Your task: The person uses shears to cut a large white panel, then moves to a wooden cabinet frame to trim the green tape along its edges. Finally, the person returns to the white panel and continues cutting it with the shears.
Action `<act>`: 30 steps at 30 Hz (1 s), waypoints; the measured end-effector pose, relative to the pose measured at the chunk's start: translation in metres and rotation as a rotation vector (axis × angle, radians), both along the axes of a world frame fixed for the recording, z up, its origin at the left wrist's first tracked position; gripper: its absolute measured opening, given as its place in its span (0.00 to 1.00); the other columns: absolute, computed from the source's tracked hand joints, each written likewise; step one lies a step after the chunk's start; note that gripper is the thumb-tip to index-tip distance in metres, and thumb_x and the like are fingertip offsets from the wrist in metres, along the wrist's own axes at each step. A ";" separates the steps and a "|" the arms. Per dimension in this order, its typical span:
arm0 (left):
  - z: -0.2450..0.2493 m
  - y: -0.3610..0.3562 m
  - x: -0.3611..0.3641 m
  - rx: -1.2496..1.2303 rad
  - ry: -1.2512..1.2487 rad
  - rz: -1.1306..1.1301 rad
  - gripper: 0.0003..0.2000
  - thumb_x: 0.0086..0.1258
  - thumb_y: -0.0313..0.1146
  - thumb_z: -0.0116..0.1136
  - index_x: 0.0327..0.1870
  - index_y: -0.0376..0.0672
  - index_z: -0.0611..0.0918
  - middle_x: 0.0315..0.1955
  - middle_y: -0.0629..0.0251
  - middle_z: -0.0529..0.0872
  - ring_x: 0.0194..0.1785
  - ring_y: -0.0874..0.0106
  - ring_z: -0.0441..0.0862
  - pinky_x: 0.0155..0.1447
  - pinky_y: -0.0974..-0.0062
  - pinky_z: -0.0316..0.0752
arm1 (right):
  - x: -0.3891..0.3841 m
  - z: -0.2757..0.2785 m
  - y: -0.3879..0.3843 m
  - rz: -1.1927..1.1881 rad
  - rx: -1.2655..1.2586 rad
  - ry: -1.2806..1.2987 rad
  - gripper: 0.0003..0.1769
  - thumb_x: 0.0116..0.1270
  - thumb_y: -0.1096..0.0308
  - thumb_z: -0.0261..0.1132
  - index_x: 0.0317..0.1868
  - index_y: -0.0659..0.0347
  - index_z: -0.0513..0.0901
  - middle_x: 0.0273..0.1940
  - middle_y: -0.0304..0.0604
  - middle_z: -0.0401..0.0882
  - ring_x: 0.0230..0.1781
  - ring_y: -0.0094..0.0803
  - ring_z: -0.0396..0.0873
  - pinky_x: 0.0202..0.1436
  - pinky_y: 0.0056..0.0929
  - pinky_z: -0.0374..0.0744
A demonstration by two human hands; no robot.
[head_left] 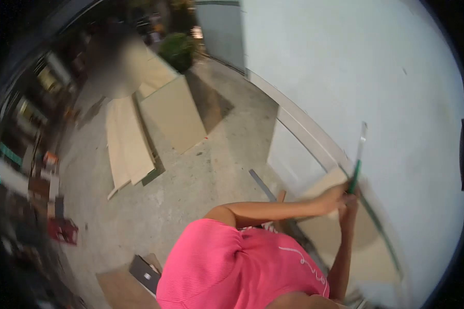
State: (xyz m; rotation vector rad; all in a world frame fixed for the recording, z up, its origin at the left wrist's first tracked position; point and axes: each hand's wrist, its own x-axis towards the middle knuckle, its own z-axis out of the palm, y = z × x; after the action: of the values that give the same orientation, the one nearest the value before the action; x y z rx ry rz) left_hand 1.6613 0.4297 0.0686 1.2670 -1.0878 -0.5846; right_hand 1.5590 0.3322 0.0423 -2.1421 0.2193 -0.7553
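Observation:
My left hand [331, 200] and my right hand [349, 202] meet at the right, in front of the pale wall. Between them is a slim green-handled tool [354, 177] with a long pale, shiny shaft or blade pointing up. Both hands look closed at the lower end of its handle, though blur hides how the fingers divide the grip. Below the hands, a tan board [340, 242] with a green edge lies close to the wall, partly covered by my arms. A white panel [294, 154] leans at the wall's foot.
A large tan box-like piece [175, 113] and a long pale board [126, 141] stand on the concrete floor [221, 175]. Behind them is a blurred person. A grey strip [262, 184] lies near my arm. A red crate [63, 230] and clutter line the left.

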 end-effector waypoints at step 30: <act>-0.029 0.079 0.053 0.163 -0.048 -0.207 0.16 0.68 0.35 0.49 0.54 0.38 0.69 0.30 0.58 0.77 0.34 0.69 0.74 0.40 0.72 0.70 | 0.051 -0.027 0.153 -0.636 0.533 0.141 0.32 0.63 0.68 0.60 0.65 0.56 0.56 0.46 0.54 0.75 0.47 0.44 0.77 0.48 0.33 0.74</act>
State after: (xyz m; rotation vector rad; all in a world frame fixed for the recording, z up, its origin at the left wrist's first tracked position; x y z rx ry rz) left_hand 1.7144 0.5083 0.0393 1.3228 -1.2399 -0.8168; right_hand 1.6102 0.4853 0.0154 -1.6053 1.0862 -0.7791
